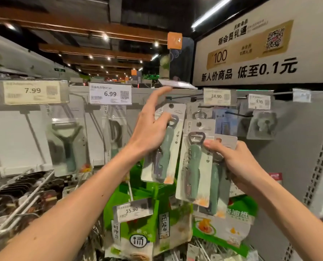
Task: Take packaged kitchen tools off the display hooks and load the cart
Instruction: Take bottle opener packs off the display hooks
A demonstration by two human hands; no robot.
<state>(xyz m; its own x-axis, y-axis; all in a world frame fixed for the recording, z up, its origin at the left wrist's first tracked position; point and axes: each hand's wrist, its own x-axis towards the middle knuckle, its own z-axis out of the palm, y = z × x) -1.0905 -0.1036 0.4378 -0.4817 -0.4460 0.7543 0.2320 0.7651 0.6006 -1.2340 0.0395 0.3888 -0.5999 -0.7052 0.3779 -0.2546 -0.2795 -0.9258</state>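
Note:
I stand before a pegboard display of carded kitchen tools. My left hand [150,131] is raised in front of a carded green-handled bottle opener [167,147]. The thumb and lower fingers pinch the card, and the index finger reaches up to a lifted price-tag holder [177,84]. The card tilts, and its hang hole sits just below the hook [183,96]. My right hand [237,162] grips two more packs of the same opener, one in front [193,166] and one behind it [220,187]. No cart is in view.
On hooks to the left hang a carded peeler [66,140] under a 7.99 tag and a scissors pack [115,132] under 6.99. More packs hang under the 24.90 tag [216,96] and at right. Green bags [138,223] hang below. A wire rack [21,200] juts out at lower left.

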